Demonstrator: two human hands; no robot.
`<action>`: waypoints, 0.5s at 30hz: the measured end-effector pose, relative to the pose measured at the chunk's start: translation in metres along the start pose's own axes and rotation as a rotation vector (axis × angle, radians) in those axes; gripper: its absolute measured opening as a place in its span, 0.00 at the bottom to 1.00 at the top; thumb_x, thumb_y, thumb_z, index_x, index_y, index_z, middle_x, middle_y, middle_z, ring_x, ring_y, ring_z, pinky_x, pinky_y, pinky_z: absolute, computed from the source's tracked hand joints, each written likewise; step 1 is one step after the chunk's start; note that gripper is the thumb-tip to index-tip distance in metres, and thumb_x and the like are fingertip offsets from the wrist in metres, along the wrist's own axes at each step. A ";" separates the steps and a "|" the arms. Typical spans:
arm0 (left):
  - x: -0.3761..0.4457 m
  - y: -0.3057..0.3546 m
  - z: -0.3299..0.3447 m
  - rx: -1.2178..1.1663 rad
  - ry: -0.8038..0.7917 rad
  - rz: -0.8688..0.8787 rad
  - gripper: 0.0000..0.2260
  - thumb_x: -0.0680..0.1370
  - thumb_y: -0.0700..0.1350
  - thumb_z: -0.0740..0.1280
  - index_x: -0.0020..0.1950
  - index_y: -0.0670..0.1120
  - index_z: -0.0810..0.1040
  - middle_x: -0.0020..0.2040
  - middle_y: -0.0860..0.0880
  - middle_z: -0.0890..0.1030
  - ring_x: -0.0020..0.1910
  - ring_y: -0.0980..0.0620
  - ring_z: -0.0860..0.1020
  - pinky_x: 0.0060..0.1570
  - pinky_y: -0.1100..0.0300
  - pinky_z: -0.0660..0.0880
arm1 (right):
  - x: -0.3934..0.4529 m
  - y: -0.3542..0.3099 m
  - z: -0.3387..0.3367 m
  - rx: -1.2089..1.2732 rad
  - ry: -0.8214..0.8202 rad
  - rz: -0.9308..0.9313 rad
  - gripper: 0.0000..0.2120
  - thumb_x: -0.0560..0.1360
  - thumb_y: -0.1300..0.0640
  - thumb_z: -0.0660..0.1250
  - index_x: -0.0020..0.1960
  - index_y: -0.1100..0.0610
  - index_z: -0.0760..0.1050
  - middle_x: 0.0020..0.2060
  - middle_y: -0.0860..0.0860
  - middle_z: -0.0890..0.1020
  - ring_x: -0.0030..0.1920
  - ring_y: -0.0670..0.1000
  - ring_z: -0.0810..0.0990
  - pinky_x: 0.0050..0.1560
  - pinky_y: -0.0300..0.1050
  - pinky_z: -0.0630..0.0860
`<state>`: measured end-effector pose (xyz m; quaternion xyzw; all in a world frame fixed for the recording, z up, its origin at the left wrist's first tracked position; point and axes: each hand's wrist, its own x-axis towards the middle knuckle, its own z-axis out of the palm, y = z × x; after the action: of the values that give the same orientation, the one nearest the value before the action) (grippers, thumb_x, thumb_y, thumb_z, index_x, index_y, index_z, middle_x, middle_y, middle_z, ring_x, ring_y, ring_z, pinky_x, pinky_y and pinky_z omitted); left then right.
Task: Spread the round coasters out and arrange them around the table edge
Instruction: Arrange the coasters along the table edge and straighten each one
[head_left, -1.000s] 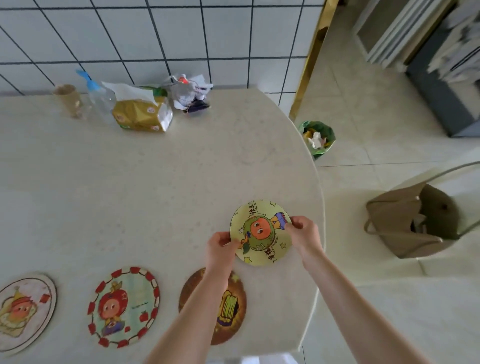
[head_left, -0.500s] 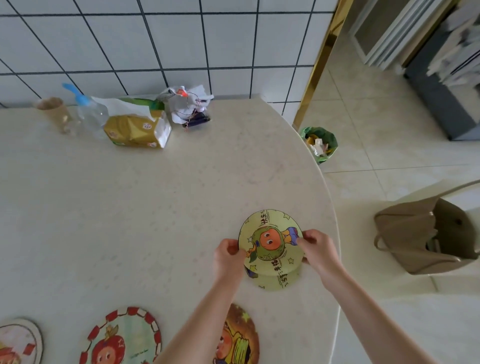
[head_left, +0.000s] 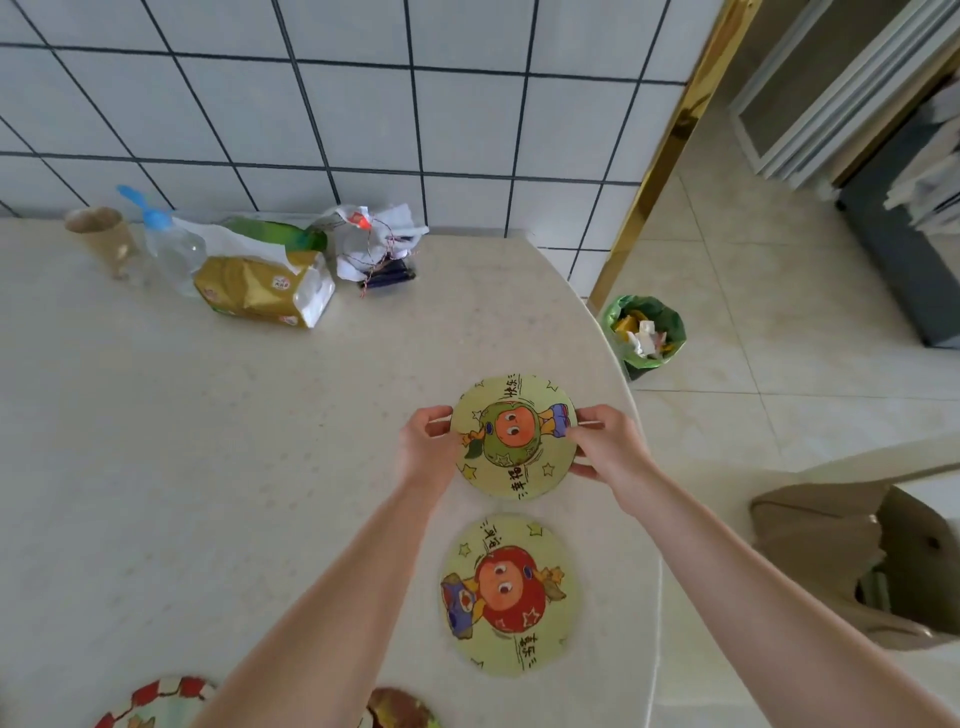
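A round yellow-green coaster (head_left: 514, 436) with a green-hooded orange character is held over the table's right side. My left hand (head_left: 427, 447) grips its left rim and my right hand (head_left: 605, 446) grips its right rim. Just below it, a second yellow-green coaster (head_left: 509, 595) with a red-hooded character lies flat on the table near the right edge. At the bottom edge, a red-bordered coaster (head_left: 156, 701) and a brown coaster (head_left: 400, 709) are partly cut off.
On the cream table (head_left: 208, 467) by the tiled wall stand a paper cup (head_left: 101, 239), a plastic bottle (head_left: 174, 247), a gold snack bag (head_left: 265, 283) and a crumpled white bag (head_left: 374, 241). A green-lined bin (head_left: 644, 332) and a brown bag (head_left: 857, 556) sit on the floor right.
A lower coaster with a red-hooded character has been left flat on the table. Both hands have moved the green-hooded coaster farther along the right edge, away from me. The view has tilted up.
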<state>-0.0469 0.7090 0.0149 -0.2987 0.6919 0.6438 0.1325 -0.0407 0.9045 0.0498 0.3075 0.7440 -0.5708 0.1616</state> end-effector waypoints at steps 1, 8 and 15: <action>0.008 0.005 0.005 0.003 0.011 0.005 0.14 0.75 0.33 0.65 0.59 0.44 0.75 0.48 0.46 0.80 0.46 0.46 0.81 0.44 0.51 0.80 | 0.011 -0.006 -0.001 -0.006 -0.011 0.002 0.09 0.75 0.62 0.65 0.54 0.54 0.74 0.46 0.51 0.82 0.43 0.49 0.83 0.30 0.40 0.80; 0.063 0.019 0.034 0.051 0.123 0.018 0.13 0.73 0.30 0.64 0.52 0.45 0.75 0.48 0.44 0.82 0.44 0.45 0.81 0.45 0.50 0.81 | 0.086 -0.026 0.004 -0.069 -0.088 0.009 0.15 0.74 0.62 0.65 0.60 0.53 0.72 0.52 0.54 0.80 0.49 0.53 0.83 0.43 0.50 0.84; 0.082 0.024 0.040 0.109 0.166 0.034 0.14 0.73 0.29 0.62 0.53 0.43 0.78 0.49 0.44 0.81 0.44 0.47 0.81 0.41 0.53 0.80 | 0.118 -0.028 0.003 -0.075 -0.160 0.044 0.11 0.74 0.61 0.65 0.56 0.54 0.73 0.50 0.55 0.83 0.46 0.53 0.85 0.36 0.44 0.82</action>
<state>-0.1333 0.7274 -0.0174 -0.3316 0.7394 0.5804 0.0799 -0.1485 0.9290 0.0001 0.2710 0.7426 -0.5616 0.2442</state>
